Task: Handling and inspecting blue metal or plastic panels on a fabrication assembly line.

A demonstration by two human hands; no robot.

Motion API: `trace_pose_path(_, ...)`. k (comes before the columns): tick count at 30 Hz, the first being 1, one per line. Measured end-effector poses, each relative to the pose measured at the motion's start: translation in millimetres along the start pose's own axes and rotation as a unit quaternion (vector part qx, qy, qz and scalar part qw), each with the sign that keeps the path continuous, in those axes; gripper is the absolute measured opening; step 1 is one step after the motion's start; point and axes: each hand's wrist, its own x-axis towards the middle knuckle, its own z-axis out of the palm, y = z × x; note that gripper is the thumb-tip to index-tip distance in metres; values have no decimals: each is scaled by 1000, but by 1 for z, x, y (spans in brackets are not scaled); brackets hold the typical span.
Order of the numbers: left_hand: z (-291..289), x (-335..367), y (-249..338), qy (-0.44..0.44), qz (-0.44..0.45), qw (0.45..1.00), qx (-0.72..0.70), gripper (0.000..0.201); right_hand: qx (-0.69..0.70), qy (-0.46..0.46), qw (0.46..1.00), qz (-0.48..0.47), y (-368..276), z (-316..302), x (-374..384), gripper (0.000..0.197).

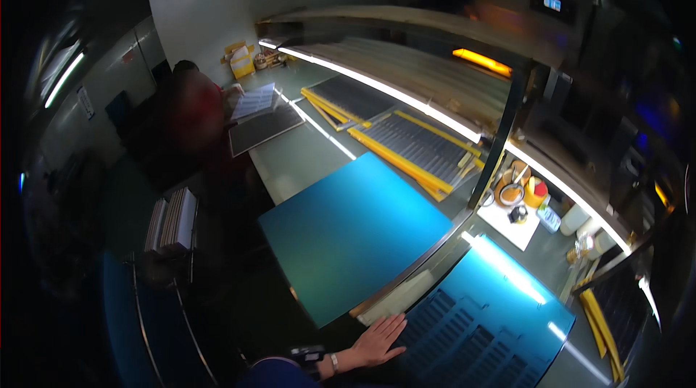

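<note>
My left hand (pixel 375 343) comes in from the lower edge, a bracelet on its wrist. Its fingers are stretched out flat, and it grips nothing. The fingertips lie at the left edge of a blue sheet (pixel 500 294) marked with rows of dark slot shapes; whether they press on it, I cannot tell. Bright lamp light reflects off this sheet's upper part. Beyond my hand, a plain blue sheet (pixel 355 232) lies flat on the worktable. Between the two sheets runs a pale strip (pixel 399 299). My right hand is out of view.
A person (pixel 192 109) stands at far left beside a dark panel (pixel 264 127) and a printed paper (pixel 254 102). Yellow-edged frames (pixel 417 149) lie under a lit shelf (pixel 377 84). Tape rolls and bottles (pixel 525 196) stand right of a dark post (pixel 502 134). Stacked boards (pixel 174 221) stand left.
</note>
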Motion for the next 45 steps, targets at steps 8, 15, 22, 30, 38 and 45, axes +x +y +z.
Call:
trace_pose_path(8, 6, -3, -23, 215, -274, 878, -328, 16, 109, 111, 987, 34, -50, -2, 43, 49)
trace_pose_path(15, 19, -7, -19, -4, -479, 556, -679, 27, 355, 0, 923, -151, -156, -29, -22, 64)
trace_pose_path(22, -30, -27, 4, -66, -429, 585, -685, 22, 218, 40, 940, -260, -172, -49, -44, 66)
trace_pose_path(30, -78, -12, -46, -125, -113, 731, -661, 22, 165, 296, 868, -363, -121, -172, -4, 19)
trace_pose_path(38, -33, 70, -21, 159, 14, 909, -384, 102, 60, 342, 849, -399, -106, -375, 61, 16)
trace_pose_path(45, -8, 12, -38, -153, -118, 761, -620, 30, 216, 60, 909, -351, -132, -346, 223, 33)
